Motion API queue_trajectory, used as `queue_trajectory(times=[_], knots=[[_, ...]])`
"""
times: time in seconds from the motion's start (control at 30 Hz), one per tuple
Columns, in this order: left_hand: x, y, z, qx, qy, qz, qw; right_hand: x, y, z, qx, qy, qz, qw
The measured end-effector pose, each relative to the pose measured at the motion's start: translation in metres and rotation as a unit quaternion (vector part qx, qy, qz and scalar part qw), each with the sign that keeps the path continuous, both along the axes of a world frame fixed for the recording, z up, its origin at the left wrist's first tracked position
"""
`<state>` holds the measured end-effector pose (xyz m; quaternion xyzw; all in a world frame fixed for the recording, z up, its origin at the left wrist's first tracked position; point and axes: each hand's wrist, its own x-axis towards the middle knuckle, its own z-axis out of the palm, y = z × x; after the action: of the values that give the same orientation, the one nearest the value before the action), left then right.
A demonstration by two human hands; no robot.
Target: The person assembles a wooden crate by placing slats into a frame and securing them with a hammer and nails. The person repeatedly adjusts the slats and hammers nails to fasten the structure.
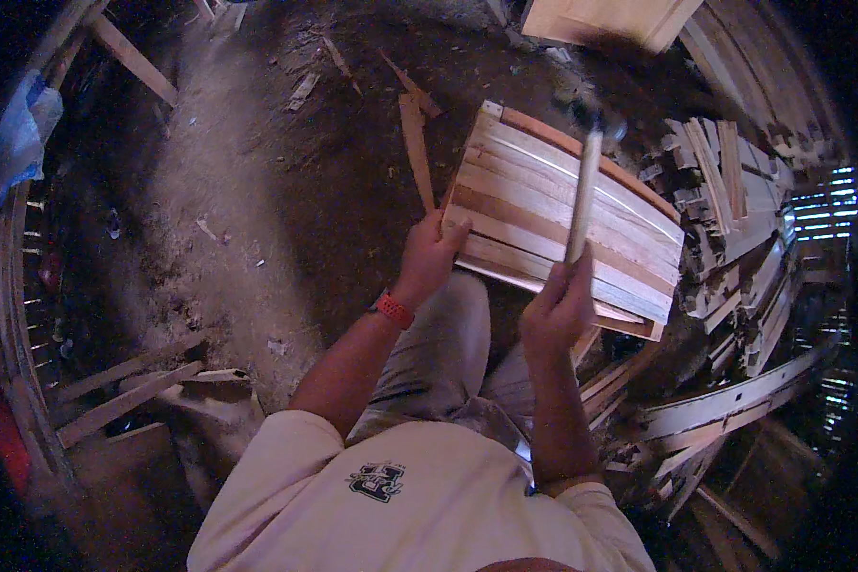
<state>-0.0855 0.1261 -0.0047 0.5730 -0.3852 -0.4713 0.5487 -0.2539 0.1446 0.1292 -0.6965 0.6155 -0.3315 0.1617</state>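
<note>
Head view: the slat panel [567, 224] rests on the person's knees. The left hand [431, 255] grips its near left edge; the right hand [558, 305], at its near edge, is closed around a hammer [586, 181] raised over it (head blurred). The slats look already laid side by side; how many are nailed cannot be told.

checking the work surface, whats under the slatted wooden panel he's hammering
The slatted wooden panel rests over the person's knee, with loose wood strips heaped beyond its right edge. The left hand grips its near edge; whatever supports its middle is covered.
</note>
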Motion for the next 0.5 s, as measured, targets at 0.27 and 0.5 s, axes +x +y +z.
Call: queue_trajectory(times=[0.27, 0.5], knots=[[0.0, 0.001, 0.01, 0.021, -0.009, -0.012, 1.0, -0.007, 0.0, 0.0, -0.056, -0.005, -0.024, 0.998], [0.0, 0.001, 0.004, 0.04, -0.04, -0.007, 0.998, -0.014, -0.013, -0.02, 0.036, 0.095, 0.047, 0.994]])
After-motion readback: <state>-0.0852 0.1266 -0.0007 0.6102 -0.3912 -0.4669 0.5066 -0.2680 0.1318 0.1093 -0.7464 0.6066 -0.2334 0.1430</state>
